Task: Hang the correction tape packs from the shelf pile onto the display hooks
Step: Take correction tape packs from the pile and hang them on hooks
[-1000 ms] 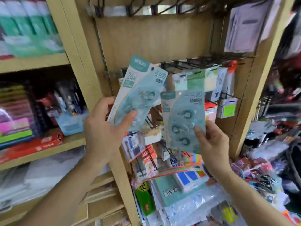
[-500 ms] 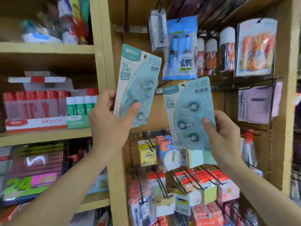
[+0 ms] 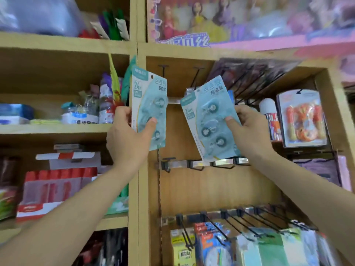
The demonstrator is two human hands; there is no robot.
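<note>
Now, your left hand (image 3: 130, 139): clasped on the left pack (image 3: 148, 106), thumb (image 3: 151, 122) pressed across the blister front, other fingers hidden behind the card; gripping low leaves the header free
Left pack: upright at centre-left of the frame, in front of the wooden upright (image 3: 137, 179); its hang hole (image 3: 152, 76) shows near the top corner, beside the left bare hook (image 3: 162, 71) but apart from it, so it looks parked while the other pack goes first
Your right hand (image 3: 249, 129): gripping the right pack (image 3: 209, 120) by its right edge, thumb on the front, fingers wrapped behind
Right pack: tilted, top leaning right, header just under the tip of the second bare hook (image 3: 196, 77); whether hole and wire have met cannot be told from this view
Top hooks: both black wire pegs in the upper middle carry nothing and slant out toward you, so a card likely has to be lifted, then slid back along the wire
Middle rail (image 3: 196, 164): below both packs, its short hooks bare
Lower hooks (image 3: 230, 227): bottom right, loaded with other stationery
Shelf pile: not identifiable here
Progress, as a judgement: neither pack hung yet
Next move calls for: squaring the right pack so its hole faces the peg tip
Risk: a tilted card may snag or miss the wire
</note>
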